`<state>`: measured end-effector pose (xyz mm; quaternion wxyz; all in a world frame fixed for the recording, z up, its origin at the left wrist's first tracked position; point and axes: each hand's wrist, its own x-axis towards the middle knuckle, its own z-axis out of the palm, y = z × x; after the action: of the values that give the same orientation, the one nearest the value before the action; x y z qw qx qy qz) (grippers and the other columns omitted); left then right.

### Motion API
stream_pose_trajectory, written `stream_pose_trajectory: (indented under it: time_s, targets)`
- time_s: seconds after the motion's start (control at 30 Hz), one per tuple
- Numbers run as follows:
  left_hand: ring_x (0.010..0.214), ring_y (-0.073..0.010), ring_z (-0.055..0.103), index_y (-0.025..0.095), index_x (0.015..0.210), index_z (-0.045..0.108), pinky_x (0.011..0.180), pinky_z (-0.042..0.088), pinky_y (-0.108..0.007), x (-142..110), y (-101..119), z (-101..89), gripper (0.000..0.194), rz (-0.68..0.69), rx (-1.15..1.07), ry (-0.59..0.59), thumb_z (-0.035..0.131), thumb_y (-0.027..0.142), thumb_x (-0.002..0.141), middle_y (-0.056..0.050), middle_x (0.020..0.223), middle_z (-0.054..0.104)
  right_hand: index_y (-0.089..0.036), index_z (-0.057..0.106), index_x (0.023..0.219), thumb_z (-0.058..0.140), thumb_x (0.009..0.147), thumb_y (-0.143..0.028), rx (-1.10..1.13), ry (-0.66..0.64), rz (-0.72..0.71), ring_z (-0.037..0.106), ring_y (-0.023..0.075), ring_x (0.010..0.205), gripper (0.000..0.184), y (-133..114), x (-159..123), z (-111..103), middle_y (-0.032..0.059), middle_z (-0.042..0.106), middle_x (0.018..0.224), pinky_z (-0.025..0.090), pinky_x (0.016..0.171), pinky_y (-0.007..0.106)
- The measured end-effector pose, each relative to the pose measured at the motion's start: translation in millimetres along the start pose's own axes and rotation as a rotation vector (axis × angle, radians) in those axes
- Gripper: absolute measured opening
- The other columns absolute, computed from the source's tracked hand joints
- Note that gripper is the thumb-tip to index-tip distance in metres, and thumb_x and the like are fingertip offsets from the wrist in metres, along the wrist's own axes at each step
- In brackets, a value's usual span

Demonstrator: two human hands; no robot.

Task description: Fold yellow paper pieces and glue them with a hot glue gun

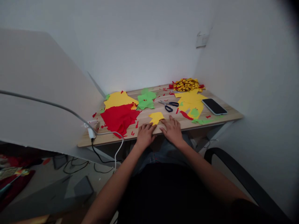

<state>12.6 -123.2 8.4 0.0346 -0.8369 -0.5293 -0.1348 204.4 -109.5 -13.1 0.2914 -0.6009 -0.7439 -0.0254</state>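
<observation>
Yellow cut piece (pixel 156 118) is lying flat near the front edge of the tabletop (pixel 190 123), about mid-way along. Left hand (pixel 145 134) has its fingertips on its near side, right hand (pixel 172 129) is at its right corner. Both grips look loosely spread, palms down, nothing pinched that I can see. Scissors (pixel 168 105) sit just beyond, slightly right, blades a bit open, with red material (pixel 120 118) off toward the left corner.
</observation>
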Motion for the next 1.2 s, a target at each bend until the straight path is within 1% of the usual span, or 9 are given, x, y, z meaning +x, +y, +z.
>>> stream_pose_trajectory:
  time_s: [0.13,0.33,0.43,0.57,0.73,0.8,0.9,1.07,1.2]
  targets:
    - [0.114,-0.0336,0.051,0.03,0.138,0.061,0.095,0.044,-0.05,-6,12,7.5,0.044,-0.015,-0.023,0.067,0.058,0.027,0.094,-0.012,0.126,0.064,-0.017,0.072,0.116,0.053,0.098,-0.037,0.227,0.064,0.039,0.048,0.0346,0.126,0.033,2,-9,3,0.0204,0.056,0.137,0.036,0.108,0.049]
    - [0.099,-0.0249,0.059,0.028,0.108,0.076,0.087,0.046,-0.038,-11,6,16.1,0.022,0.015,-0.195,0.151,0.057,0.029,0.098,-0.008,0.094,0.068,-0.019,0.073,0.085,0.052,0.096,-0.035,0.359,-0.014,0.059,0.056,0.0299,0.103,0.029,3,-22,-7,0.0147,0.068,0.103,0.043,0.097,0.044]
    - [0.091,-0.0211,0.061,0.024,0.102,0.077,0.082,0.047,-0.033,-1,1,15.3,0.023,-0.026,-0.301,0.22,0.055,0.027,0.099,-0.008,0.089,0.067,-0.021,0.072,0.073,0.048,0.098,-0.045,0.462,-0.095,0.104,0.062,0.0278,0.091,0.043,3,-8,-13,0.013,0.071,0.087,0.046,0.088,0.041]
    - [0.09,-0.0194,0.062,0.022,0.092,0.076,0.084,0.047,-0.032,29,-5,12.2,0.022,-0.074,-0.45,0.307,0.055,0.028,0.097,-0.007,0.091,0.067,-0.02,0.068,0.067,0.05,0.097,-0.058,0.705,-0.257,0.162,0.06,0.0166,0.056,0.051,2,37,-4,0.0035,0.063,0.054,0.048,0.059,0.028]
    - [0.11,-0.0204,0.061,0.021,0.091,0.068,0.092,0.049,-0.032,68,-18,16.7,0.016,-0.183,-0.676,0.435,0.053,0.018,0.089,-0.008,0.109,0.066,-0.014,0.065,0.09,0.055,0.1,-0.052,0.986,-0.335,0.234,0.058,0.009,0.05,0.04,0,89,20,-0.0031,0.062,0.064,0.051,0.051,0.023]
    - [0.099,-0.0186,0.064,0.019,0.102,0.063,0.08,0.053,-0.03,80,-26,22.5,0.022,-0.272,-0.783,0.464,0.043,0.019,0.093,-0.008,0.106,0.064,-0.014,0.065,0.095,0.056,0.101,-0.046,1.061,-0.347,0.254,0.058,0.0077,0.052,0.034,0,98,27,-0.0038,0.063,0.07,0.052,0.052,0.022]
    - [0.071,-0.0134,0.062,0.018,0.111,0.057,0.061,0.05,-0.025,91,-37,30.9,0.028,-0.349,-0.944,0.414,0.035,0.031,0.099,-0.005,0.092,0.063,-0.014,0.064,0.091,0.063,0.096,-0.046,1.154,-0.364,0.251,0.059,0.0082,0.051,0.032,2,99,35,-0.0039,0.063,0.066,0.051,0.05,0.022]
    - [0.077,-0.0158,0.062,0.016,0.094,0.063,0.065,0.051,-0.025,88,-45,33.8,0.037,-0.307,-1.118,0.306,0.06,0.052,0.088,-0.004,0.086,0.065,-0.017,0.06,0.071,0.082,0.071,-0.051,1.235,-0.354,0.213,0.055,0.01,0.045,0.039,4,91,38,-0.0045,0.058,0.051,0.047,0.045,0.021]
    - [0.078,-0.0176,0.061,0.016,0.082,0.067,0.075,0.051,-0.029,83,-46,33.7,0.04,-0.281,-1.168,0.265,0.071,0.055,0.079,-0.003,0.079,0.066,-0.018,0.062,0.071,0.084,0.065,-0.047,1.242,-0.341,0.188,0.054,0.0099,0.045,0.037,3,89,36,-0.0041,0.059,0.052,0.045,0.045,0.022]
